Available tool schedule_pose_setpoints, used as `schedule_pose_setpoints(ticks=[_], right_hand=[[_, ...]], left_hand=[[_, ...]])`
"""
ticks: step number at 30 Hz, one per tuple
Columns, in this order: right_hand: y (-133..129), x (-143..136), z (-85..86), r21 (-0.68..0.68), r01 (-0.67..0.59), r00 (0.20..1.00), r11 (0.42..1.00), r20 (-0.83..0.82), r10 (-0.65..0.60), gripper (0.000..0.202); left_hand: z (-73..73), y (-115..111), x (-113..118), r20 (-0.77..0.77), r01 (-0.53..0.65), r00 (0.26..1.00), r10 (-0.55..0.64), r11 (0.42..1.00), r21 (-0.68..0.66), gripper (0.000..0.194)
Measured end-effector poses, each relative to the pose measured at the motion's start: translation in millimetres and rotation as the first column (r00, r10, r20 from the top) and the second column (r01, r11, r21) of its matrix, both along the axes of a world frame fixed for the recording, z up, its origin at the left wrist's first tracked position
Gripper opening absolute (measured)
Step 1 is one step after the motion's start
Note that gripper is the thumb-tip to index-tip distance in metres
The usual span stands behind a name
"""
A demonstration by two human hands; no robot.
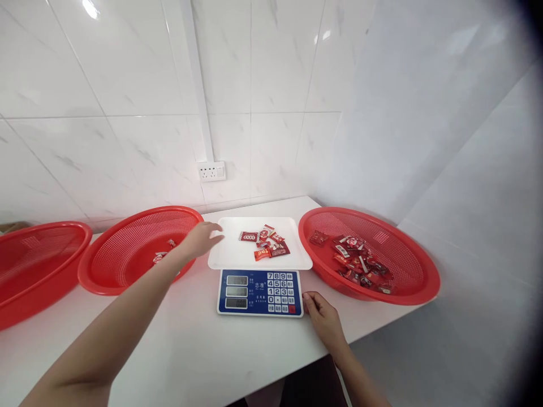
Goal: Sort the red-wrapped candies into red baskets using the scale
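Observation:
A blue and white scale (pixel 260 293) stands on the table, its white weighing tray (pixel 231 257) behind the keypad. Several red wrapped candies (pixel 280 249) lie on the tray. My left hand (pixel 203 238) is at the tray's left edge, fingers apart and holding nothing. By the scale's lower right corner rests my right hand (pixel 324 319), its thumb and index finger close together at the casing; whether they grip anything is too small to tell. The right red basket (pixel 405 271) holds a pile of red wrapped candies (pixel 360 263).
To the left, a second red basket (pixel 127 243) holds a few candies (pixel 159 257), partly behind my left forearm. Another red basket (pixel 42 254) is at the far left. A wall socket (pixel 212 172) sits above the white table (pixel 190 350); tiled walls rise behind and right.

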State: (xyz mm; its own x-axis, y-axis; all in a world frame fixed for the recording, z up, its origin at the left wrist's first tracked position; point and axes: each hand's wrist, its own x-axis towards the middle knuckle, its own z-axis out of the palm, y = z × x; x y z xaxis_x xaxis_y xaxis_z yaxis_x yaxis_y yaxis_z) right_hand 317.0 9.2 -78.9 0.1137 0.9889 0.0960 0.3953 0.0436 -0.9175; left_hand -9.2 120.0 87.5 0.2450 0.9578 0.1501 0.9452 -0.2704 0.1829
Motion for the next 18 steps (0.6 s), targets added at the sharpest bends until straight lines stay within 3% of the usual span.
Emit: schedule_pose_setpoints(ticks=[4, 8, 12, 18], right_hand=[[-2, -1, 3.2, 0.006, 0.016, 1.000, 1.000, 0.015, -0.016, 0.039], [-4, -2, 5.2, 0.039, 0.034, 0.999, 0.999, 0.031, -0.035, 0.040], [-4, -2, 5.3, 0.050, 0.032, 0.998, 0.998, 0.043, -0.034, 0.041], [-3, 0, 1.8, 0.049, 0.022, 1.000, 0.999, 0.014, -0.023, 0.041]], left_hand=[[-19.4, 15, 66, 0.056, 0.227, 0.973, -0.224, 0.972, -0.066, 0.033], [-27.8, 29, 103, 0.059, 0.278, 0.960, -0.273, 0.950, -0.138, 0.033], [-30.8, 35, 106, 0.042, 0.262, 0.965, -0.258, 0.946, -0.190, 0.031], [-23.9, 22, 91, 0.037, 0.222, 0.975, -0.219, 0.969, -0.111, 0.022]])
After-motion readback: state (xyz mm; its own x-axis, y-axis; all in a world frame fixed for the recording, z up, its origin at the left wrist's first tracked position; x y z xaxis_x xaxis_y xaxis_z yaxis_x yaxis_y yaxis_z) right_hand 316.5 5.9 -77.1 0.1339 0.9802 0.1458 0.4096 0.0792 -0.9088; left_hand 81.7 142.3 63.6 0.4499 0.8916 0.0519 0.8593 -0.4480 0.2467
